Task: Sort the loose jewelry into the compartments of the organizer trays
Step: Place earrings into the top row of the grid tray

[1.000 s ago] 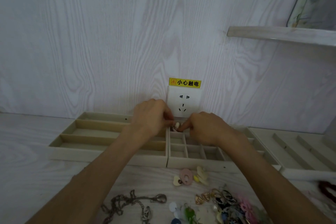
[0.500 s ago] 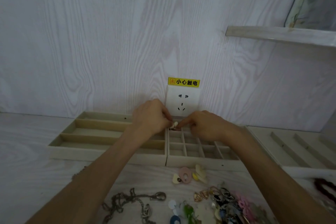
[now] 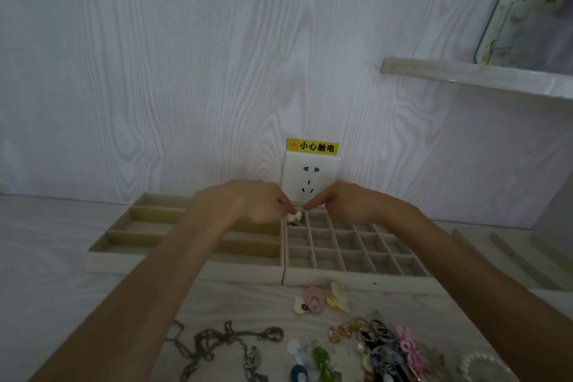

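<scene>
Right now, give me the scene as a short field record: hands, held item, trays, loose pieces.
left hand: over the far-left corner of the grid tray, fingertips pinching a small cream-white earring piece
right hand: index finger pointing at the same piece, holds nothing visible
grid tray: beige tray of small square cells, cells mostly empty
long tray: beige tray with long slots, left of the grid tray, touching it
loose pieces: pink ring-shaped earring, dark metal chain, mixed colourful pile on the white table, near side
</scene>
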Demonstrator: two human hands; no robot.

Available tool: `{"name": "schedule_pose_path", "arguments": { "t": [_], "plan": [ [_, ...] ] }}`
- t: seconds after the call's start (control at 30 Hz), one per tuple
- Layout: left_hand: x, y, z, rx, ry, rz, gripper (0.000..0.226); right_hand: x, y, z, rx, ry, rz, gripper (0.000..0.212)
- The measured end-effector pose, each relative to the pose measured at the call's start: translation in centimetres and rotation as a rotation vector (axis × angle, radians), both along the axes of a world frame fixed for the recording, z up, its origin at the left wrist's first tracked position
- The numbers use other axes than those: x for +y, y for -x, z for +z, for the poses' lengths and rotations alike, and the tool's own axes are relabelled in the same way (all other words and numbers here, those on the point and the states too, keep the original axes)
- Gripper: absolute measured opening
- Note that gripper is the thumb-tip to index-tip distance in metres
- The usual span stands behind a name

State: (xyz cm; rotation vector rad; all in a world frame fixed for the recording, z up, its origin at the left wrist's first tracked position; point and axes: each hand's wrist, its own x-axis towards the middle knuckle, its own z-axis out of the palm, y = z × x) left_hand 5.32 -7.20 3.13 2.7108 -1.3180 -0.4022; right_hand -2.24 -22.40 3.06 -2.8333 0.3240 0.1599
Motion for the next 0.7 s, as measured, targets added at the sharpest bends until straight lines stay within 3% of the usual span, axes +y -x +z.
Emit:
{"name": "schedule_pose_path", "arguments": {
  "t": [0.17,0.57,0.7],
  "plan": [
    [-0.5,0.5,-0.5,0.024,-0.095,0.014,0.046,0.1,-0.3,-1.7,0.004,0.258,0.045,0.058],
    [-0.9,0.7,-1.1,0.037,-0.053,0.077,0.052,0.9,0.0,-1.4,-0.013,0.314,0.045,0.05],
    [-0.5,-0.3,-1.1,-0.064,0.022,0.085,0.041,1.1,0.3,-0.9,-0.011,0.318,0.04,0.043]
  ]
}}
